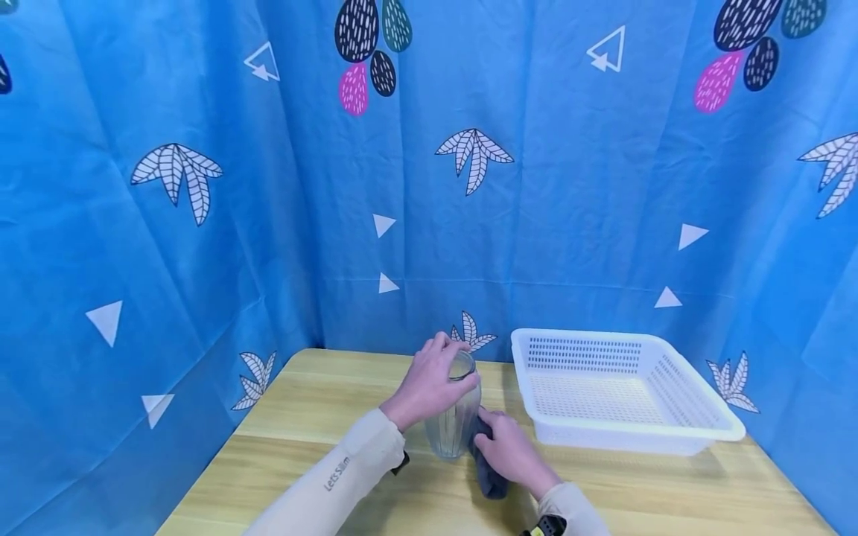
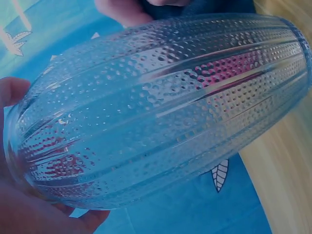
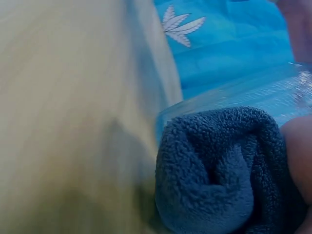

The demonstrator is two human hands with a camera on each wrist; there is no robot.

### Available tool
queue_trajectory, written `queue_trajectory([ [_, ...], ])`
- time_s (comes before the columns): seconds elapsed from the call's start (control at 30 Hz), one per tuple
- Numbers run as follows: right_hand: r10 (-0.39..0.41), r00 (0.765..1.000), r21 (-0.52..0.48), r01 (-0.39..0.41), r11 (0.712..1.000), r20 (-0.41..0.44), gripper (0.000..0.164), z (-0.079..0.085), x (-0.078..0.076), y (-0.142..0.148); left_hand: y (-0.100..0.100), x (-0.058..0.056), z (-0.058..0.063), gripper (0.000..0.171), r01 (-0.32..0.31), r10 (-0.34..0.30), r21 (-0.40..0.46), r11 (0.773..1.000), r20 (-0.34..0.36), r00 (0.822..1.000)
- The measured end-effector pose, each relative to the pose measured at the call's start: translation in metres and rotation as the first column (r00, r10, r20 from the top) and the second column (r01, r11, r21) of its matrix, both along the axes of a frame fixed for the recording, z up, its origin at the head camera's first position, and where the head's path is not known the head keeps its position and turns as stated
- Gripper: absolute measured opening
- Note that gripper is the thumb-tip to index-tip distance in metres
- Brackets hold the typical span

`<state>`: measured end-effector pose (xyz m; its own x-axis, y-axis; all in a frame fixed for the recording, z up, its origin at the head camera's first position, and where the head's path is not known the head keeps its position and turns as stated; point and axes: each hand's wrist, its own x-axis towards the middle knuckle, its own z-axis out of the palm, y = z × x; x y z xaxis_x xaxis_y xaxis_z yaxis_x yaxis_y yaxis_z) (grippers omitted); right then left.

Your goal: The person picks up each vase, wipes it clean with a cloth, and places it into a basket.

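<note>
A clear glass vase (image 1: 450, 430) with ribbed, dimpled walls stands near the middle of the table, its mouth facing up. My left hand (image 1: 429, 380) grips it around the top, thumb on the near side just under the rim. In the left wrist view the vase (image 2: 146, 112) fills most of the picture, fingers wrapped about one end. My right hand (image 1: 511, 447) holds a dark grey towel (image 1: 492, 482), folded into a thick roll, against the vase's right side. In the right wrist view the fluffy towel (image 3: 209, 170) hides part of the glass behind it.
A white perforated plastic basket (image 1: 633, 429) sits at the back right of the wooden table (image 1: 322, 402). A blue patterned curtain (image 1: 415, 186) hangs behind the table and along its left and right sides.
</note>
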<state>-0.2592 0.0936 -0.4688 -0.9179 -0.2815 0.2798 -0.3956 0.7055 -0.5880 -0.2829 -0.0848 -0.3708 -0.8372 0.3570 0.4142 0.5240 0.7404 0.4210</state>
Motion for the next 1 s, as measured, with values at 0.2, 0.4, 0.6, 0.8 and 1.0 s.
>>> queue_trajectory([
  [0.2, -0.061, 0.998, -0.097, 0.057, 0.994, -0.034, 0.050, 0.019, 0.000, 0.006, 0.001, -0.004, -0.003, 0.051, 0.008, -0.009, -0.037, 0.999, -0.036, 0.999],
  [0.4, -0.115, 0.977, -0.225, 0.073, 0.972, -0.181, 0.056, 0.054, 0.004, 0.008, 0.002, -0.008, -0.005, 0.052, -0.001, 0.000, -0.022, 1.000, -0.041, 0.999],
  [0.6, -0.126, 0.954, -0.264, 0.052, 0.963, -0.271, 0.057, 0.063, 0.006, 0.003, 0.001, -0.010, -0.006, 0.062, -0.042, 0.041, -0.025, 0.999, -0.029, 0.999],
  [0.8, -0.139, 0.977, -0.239, 0.098, 0.966, -0.161, 0.058, 0.042, 0.002, 0.000, 0.000, -0.010, -0.007, 0.063, -0.024, 0.024, -0.008, 1.000, -0.034, 0.999],
  [1.0, -0.042, 0.999, -0.108, 0.045, 0.993, 0.028, 0.052, 0.014, -0.005, 0.004, 0.000, -0.008, -0.006, 0.062, -0.015, 0.015, 0.035, 0.999, -0.015, 1.000],
])
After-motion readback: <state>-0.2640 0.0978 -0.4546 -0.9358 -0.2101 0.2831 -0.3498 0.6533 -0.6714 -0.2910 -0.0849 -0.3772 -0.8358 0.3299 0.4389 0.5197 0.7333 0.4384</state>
